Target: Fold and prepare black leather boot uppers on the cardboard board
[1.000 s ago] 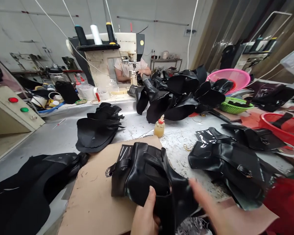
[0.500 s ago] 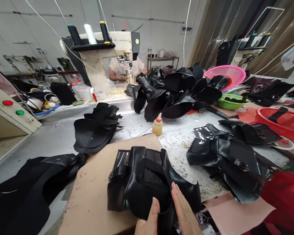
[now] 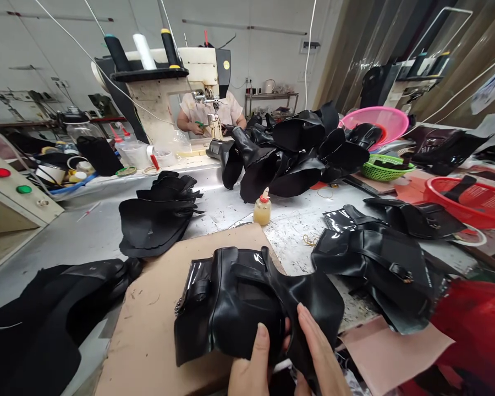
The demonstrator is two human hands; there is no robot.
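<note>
A black leather boot upper (image 3: 239, 302) with a strap and buckle lies on a brown cardboard sheet (image 3: 157, 330) right in front of me. My left hand (image 3: 251, 366) grips its near edge, thumb pressed on top. My right hand (image 3: 319, 357) lies beside it, fingers together and flat on the upper's right flap, holding it down.
Piles of black leather pieces lie at the left (image 3: 157, 214), far middle (image 3: 297, 154) and right (image 3: 379, 264). A small glue bottle (image 3: 263, 209) stands mid-table. A person sews at a machine (image 3: 173, 82) behind. Pink (image 3: 379, 118), green (image 3: 385, 170) and red (image 3: 470, 201) baskets sit right.
My right hand came in from the right and settled on the upper's flap beside my left hand. The upper has shifted and spread a little on the cardboard.
</note>
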